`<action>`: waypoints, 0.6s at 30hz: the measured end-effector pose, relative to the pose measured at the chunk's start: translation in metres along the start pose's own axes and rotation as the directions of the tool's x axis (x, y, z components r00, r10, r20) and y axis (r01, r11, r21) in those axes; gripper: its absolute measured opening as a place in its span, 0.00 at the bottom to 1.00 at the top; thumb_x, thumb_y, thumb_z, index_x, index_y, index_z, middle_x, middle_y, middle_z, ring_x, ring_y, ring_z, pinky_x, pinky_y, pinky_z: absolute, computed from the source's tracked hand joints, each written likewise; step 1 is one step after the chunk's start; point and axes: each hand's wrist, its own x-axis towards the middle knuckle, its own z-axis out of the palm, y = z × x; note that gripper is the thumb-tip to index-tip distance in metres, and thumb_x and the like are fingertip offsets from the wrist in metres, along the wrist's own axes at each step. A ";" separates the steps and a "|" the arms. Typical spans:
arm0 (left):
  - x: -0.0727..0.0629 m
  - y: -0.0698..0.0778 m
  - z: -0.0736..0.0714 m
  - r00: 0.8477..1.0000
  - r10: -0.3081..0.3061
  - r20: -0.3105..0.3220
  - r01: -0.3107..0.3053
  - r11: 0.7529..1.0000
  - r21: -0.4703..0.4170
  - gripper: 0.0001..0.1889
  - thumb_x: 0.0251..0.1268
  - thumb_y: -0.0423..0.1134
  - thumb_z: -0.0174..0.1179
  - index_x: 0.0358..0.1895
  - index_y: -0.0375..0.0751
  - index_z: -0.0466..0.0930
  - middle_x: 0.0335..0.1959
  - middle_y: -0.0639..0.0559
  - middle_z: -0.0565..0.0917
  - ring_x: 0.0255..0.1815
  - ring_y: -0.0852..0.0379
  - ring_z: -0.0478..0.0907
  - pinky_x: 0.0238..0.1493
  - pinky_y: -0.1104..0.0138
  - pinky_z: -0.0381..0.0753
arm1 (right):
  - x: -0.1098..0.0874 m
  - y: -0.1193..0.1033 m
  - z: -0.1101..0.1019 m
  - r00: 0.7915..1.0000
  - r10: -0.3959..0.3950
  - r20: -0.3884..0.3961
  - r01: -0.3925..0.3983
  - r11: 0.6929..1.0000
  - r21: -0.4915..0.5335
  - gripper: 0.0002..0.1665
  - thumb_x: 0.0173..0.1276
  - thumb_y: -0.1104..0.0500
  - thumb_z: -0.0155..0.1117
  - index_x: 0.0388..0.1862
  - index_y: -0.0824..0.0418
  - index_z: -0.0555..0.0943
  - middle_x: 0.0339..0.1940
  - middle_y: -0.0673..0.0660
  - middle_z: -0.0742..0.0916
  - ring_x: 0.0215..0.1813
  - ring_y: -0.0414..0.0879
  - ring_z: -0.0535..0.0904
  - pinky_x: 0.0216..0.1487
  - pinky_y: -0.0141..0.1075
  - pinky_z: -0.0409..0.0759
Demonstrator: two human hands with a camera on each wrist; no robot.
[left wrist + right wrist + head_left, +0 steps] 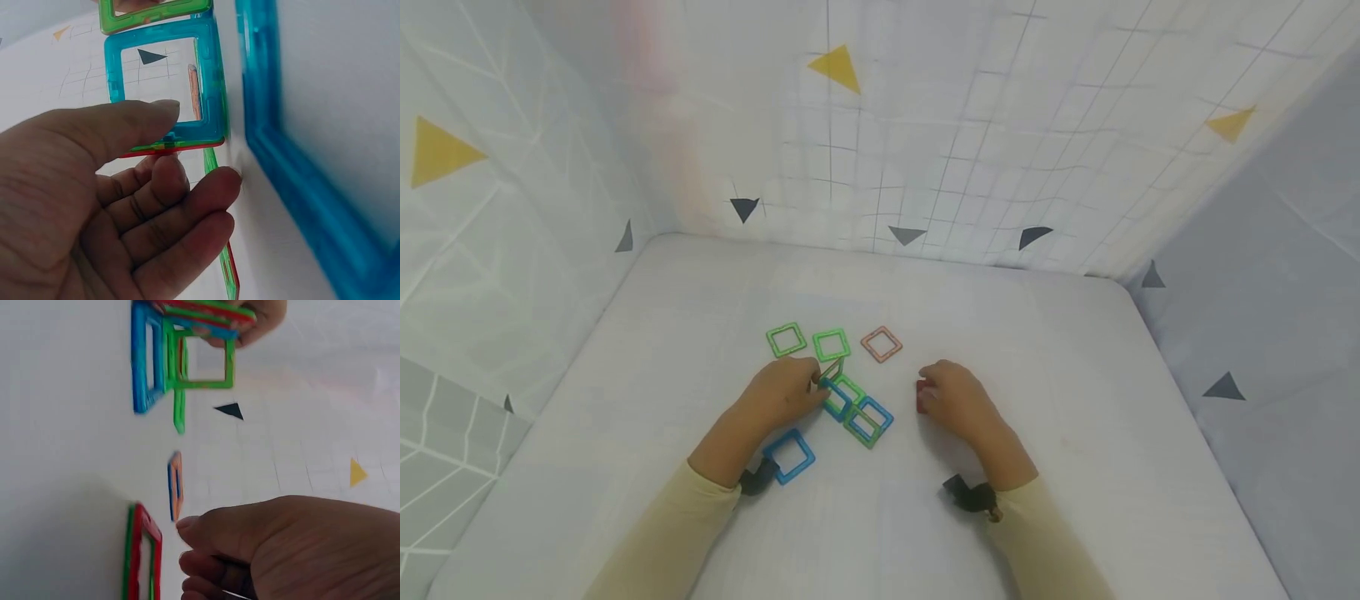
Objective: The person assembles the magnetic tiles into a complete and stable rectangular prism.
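Note:
Frame-shaped magnetic building tiles in several colors are joined into a small structure mid-table. My left hand (784,393) pinches its near side, thumb on the edge of a blue square tile (214,94) and fingers curled behind it. Red and green edges show along that tile's lower side. A green tile (230,365) stands upright in the structure in the right wrist view. Over a red square tile (920,397) hovers my right hand (955,400), with thumb and fingers loosely bent. In the right wrist view that tile lies on the table, apart from the fingertips.
Beyond the structure lie two green tiles (829,332) and an orange tile (871,335). A loose blue tile (798,470) rests beside the left wrist. Patterned cloth walls (940,125) border the white table (1037,333) at the back and sides.

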 end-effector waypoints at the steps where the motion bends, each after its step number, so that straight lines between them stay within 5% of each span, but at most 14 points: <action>1: 0.000 0.000 0.000 1.000 0.001 -0.002 -0.001 1.000 0.000 0.13 0.65 0.49 0.66 0.43 0.44 0.82 0.35 0.54 0.85 0.31 0.58 0.77 0.38 0.62 0.81 | 0.001 0.003 -0.002 1.000 0.017 -0.002 -0.017 1.000 -0.006 0.21 0.66 0.62 0.65 0.58 0.62 0.81 0.54 0.58 0.85 0.59 0.53 0.78 0.65 0.49 0.77; 5: 0.000 0.000 0.001 1.000 0.001 -0.004 -0.001 1.000 0.002 0.13 0.65 0.49 0.66 0.43 0.44 0.82 0.35 0.55 0.85 0.32 0.58 0.77 0.39 0.62 0.81 | 0.001 0.014 -0.006 0.999 0.039 -0.022 -0.040 0.998 -0.041 0.24 0.64 0.62 0.68 0.60 0.63 0.80 0.57 0.61 0.84 0.61 0.56 0.77 0.65 0.51 0.77; 11: 0.001 0.000 0.001 1.000 0.004 -0.002 -0.004 1.000 -0.022 0.12 0.65 0.48 0.67 0.44 0.45 0.82 0.30 0.57 0.82 0.30 0.58 0.76 0.35 0.64 0.79 | 0.001 0.020 -0.006 0.999 0.025 -0.043 -0.028 0.997 -0.065 0.16 0.65 0.66 0.66 0.52 0.66 0.84 0.44 0.59 0.86 0.47 0.53 0.80 0.55 0.47 0.82; 18: 0.001 0.001 0.001 1.000 0.021 0.013 -0.021 0.999 -0.038 0.10 0.66 0.48 0.65 0.43 0.47 0.81 0.29 0.59 0.80 0.30 0.58 0.75 0.34 0.65 0.78 | 0.003 0.024 -0.002 0.997 0.024 -0.078 -0.026 0.999 -0.028 0.10 0.66 0.66 0.66 0.46 0.64 0.85 0.38 0.57 0.85 0.42 0.51 0.80 0.49 0.44 0.83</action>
